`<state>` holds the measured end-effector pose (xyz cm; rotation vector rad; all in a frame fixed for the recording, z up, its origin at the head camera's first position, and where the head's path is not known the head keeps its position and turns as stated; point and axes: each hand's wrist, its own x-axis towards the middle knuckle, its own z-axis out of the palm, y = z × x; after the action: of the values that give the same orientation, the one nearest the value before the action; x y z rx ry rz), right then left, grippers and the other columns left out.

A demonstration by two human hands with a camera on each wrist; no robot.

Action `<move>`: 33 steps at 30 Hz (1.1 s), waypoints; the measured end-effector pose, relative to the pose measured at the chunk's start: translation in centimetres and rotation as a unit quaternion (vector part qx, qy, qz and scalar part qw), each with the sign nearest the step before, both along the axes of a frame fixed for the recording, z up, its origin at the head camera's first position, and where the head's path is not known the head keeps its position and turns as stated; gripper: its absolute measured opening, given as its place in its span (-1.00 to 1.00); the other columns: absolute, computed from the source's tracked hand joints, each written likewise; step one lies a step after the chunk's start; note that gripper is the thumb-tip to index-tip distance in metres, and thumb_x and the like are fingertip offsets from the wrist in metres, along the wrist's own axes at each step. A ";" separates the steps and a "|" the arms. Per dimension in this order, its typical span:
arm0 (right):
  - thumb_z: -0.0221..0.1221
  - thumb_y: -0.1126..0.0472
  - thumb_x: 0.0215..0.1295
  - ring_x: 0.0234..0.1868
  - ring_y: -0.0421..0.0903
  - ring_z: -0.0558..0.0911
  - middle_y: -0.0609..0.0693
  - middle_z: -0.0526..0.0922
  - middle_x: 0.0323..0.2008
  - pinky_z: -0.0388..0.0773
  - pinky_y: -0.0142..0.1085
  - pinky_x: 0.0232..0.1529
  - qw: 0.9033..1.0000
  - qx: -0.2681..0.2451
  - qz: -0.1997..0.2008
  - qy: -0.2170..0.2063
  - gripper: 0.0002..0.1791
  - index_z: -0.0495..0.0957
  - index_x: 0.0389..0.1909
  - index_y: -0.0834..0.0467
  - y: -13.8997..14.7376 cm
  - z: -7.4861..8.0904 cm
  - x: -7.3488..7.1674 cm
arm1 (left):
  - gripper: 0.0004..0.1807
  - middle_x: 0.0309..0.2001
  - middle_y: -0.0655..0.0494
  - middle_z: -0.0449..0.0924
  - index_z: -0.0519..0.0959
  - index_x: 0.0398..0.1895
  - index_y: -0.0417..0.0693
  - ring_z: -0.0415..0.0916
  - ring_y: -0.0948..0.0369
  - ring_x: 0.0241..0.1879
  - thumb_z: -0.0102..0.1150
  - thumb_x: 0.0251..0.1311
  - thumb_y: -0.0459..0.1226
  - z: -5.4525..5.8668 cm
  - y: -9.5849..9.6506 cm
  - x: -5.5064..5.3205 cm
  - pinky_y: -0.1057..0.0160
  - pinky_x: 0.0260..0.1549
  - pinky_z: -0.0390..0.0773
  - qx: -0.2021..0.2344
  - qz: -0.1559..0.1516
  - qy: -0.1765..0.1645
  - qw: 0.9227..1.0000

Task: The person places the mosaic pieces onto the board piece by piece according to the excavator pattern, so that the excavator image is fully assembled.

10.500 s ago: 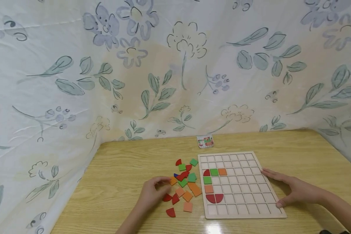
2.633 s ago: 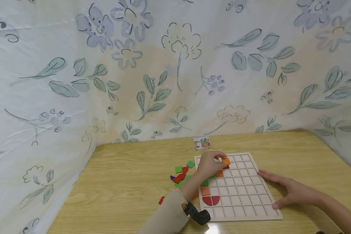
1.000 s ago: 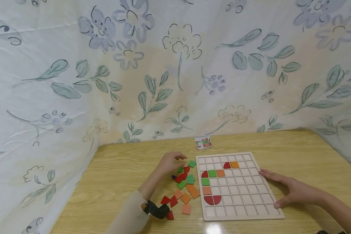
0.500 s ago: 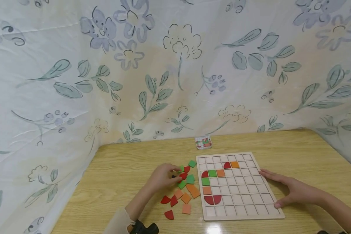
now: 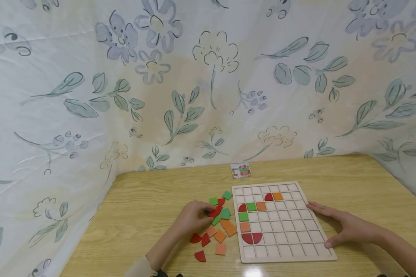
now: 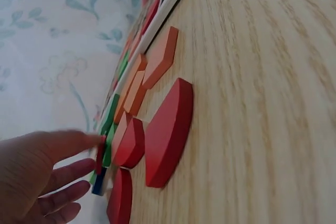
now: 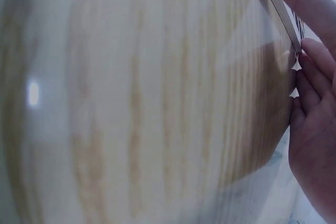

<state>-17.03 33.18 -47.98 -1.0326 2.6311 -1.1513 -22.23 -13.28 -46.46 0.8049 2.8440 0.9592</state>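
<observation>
Head view: a pale grid board (image 5: 284, 232) lies on the wood-grained table (image 5: 152, 192), with 9 coloured pieces (image 5: 251, 207) in its cells. Toward 9 o'clock of the board lie loose pieces (image 5: 220, 236); among them the left hand (image 5: 193, 219) pinches a red piece (image 5: 216, 211) between thumb and fingers. At 3 o'clock the right hand (image 5: 350, 227) rests against the board's edge, fingers extended, grasping nothing. A picture card (image 5: 240, 170) lies beyond the board, between 10 and 11 o'clock.

Left wrist view: the hand enters from 8 o'clock; the red piece, partly hidden, meets the thumb tip, with a blue piece (image 6: 98, 183) toward 6 o'clock of it.

Right wrist view: the hand appears at 3 o'clock, touching the board's edge toward 1 o'clock.
</observation>
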 end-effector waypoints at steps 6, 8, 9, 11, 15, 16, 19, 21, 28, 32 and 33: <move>0.40 0.04 -0.15 0.25 -0.71 -0.12 -0.31 -0.01 0.40 -0.18 -0.84 0.04 1.000 0.007 -0.021 -0.004 0.03 0.11 0.36 0.26 -0.1 0.0 0.1 | -0.70 -0.28 0.32 0.62 0.68 -0.19 0.10 0.43 0.29 -0.25 0.37 -0.05 -0.10 -0.3 0.7 -0.1 0.30 -0.24 0.46 -0.005 0.015 0.023 1.000; 0.40 0.03 -0.15 0.25 -0.72 -0.11 -0.26 0.00 0.41 -0.17 -0.84 0.04 1.000 0.007 -0.024 -0.009 0.03 0.12 0.36 0.25 -0.1 0.1 0.1 | -0.72 -0.30 0.34 0.62 0.68 -0.19 0.12 0.41 0.31 -0.27 0.36 -0.04 -0.13 -0.4 0.9 -0.2 0.34 -0.28 0.45 -0.009 0.017 0.028 0.999; 0.39 0.03 -0.14 0.25 -0.72 -0.12 -0.24 0.00 0.41 -0.17 -0.84 0.04 1.000 0.007 -0.024 -0.013 0.03 0.11 0.36 0.25 -0.1 0.1 0.2 | -0.74 -0.30 0.34 0.62 0.68 -0.19 0.12 0.40 0.31 -0.29 0.36 -0.03 -0.15 -0.4 1.0 -0.2 0.35 -0.30 0.45 -0.007 0.017 0.027 0.999; 0.39 0.04 -0.12 0.24 -0.72 -0.12 -0.22 0.00 0.42 -0.17 -0.84 0.03 1.000 0.007 -0.021 -0.017 0.02 0.11 0.36 0.25 -0.1 0.2 0.2 | -0.76 -0.30 0.35 0.61 0.68 -0.20 0.13 0.38 0.31 -0.30 0.34 0.00 -0.20 -0.4 1.0 -0.2 0.37 -0.32 0.43 -0.003 0.011 0.021 1.000; 0.39 0.07 -0.11 0.25 -0.72 -0.13 -0.31 -0.03 0.41 -0.17 -0.84 0.03 1.000 0.004 -0.012 -0.019 0.01 0.09 0.37 0.25 -0.1 0.2 0.1 | -0.77 -0.26 0.35 0.62 0.68 -0.18 0.13 0.40 0.31 -0.26 0.29 0.05 -0.27 -0.3 0.8 -0.1 0.35 -0.25 0.44 0.007 -0.007 0.013 1.000; 0.39 0.08 -0.11 0.25 -0.72 -0.12 -0.35 -0.03 0.40 -0.17 -0.84 0.03 1.000 0.002 -0.011 -0.019 0.01 0.10 0.36 0.25 -0.1 0.2 0.1 | -0.77 -0.25 0.34 0.62 0.67 -0.18 0.13 0.41 0.31 -0.24 0.29 0.05 -0.27 -0.3 0.8 -0.1 0.33 -0.22 0.45 0.008 -0.010 0.011 1.000; 0.39 0.12 -0.10 0.26 -0.70 -0.14 -0.39 -0.06 0.39 -0.19 -0.84 0.03 1.000 0.001 -0.001 -0.016 0.01 0.08 0.37 0.26 -0.1 0.2 0.1 | -0.74 -0.22 0.30 0.62 0.67 -0.16 0.11 0.45 0.29 -0.18 0.31 0.02 -0.25 -0.3 0.6 -0.1 0.27 -0.16 0.47 0.008 0.000 0.018 1.000; 0.39 0.11 -0.11 0.26 -0.70 -0.14 -0.41 -0.05 0.39 -0.18 -0.84 0.03 1.000 0.000 -0.004 -0.016 0.01 0.09 0.37 0.25 -0.1 0.2 0.1 | -0.73 -0.21 0.29 0.62 0.67 -0.16 0.09 0.47 0.27 -0.17 0.34 0.00 -0.21 -0.2 0.4 -0.2 0.24 -0.15 0.48 0.005 0.015 0.021 1.000; 0.39 0.11 -0.11 0.24 -0.72 -0.13 -0.44 -0.05 0.38 -0.17 -0.85 0.02 1.000 0.000 -0.009 -0.027 0.01 0.08 0.37 0.24 -0.1 0.3 0.1 | -0.74 -0.24 0.27 0.62 0.66 -0.16 0.03 0.47 0.29 -0.22 0.32 0.02 -0.26 -0.2 0.0 -0.3 0.28 -0.17 0.48 0.019 0.014 0.000 1.000; 0.39 0.10 -0.11 0.24 -0.72 -0.13 -0.38 -0.04 0.39 -0.17 -0.84 0.02 0.999 -0.001 -0.012 -0.031 0.01 0.09 0.37 0.24 -0.2 0.5 0.2 | -0.74 -0.22 0.23 0.61 0.65 -0.15 0.01 0.48 0.28 -0.19 0.27 0.04 -0.31 0.1 -0.2 -0.4 0.24 -0.12 0.48 0.007 -0.008 0.003 1.000; 0.40 0.09 -0.12 0.24 -0.72 -0.12 -0.34 -0.02 0.40 -0.16 -0.84 0.02 0.999 -0.001 -0.017 -0.030 0.02 0.10 0.37 0.24 -0.2 0.5 0.2 | -0.75 -0.22 0.25 0.61 0.65 -0.15 0.02 0.47 0.28 -0.18 0.27 0.04 -0.30 0.2 -0.2 -0.4 0.23 -0.11 0.48 0.000 -0.007 0.004 1.000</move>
<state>-16.82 32.98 -47.52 -0.9422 2.6107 -1.1729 -22.61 -13.49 -46.29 0.8285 2.8417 0.9571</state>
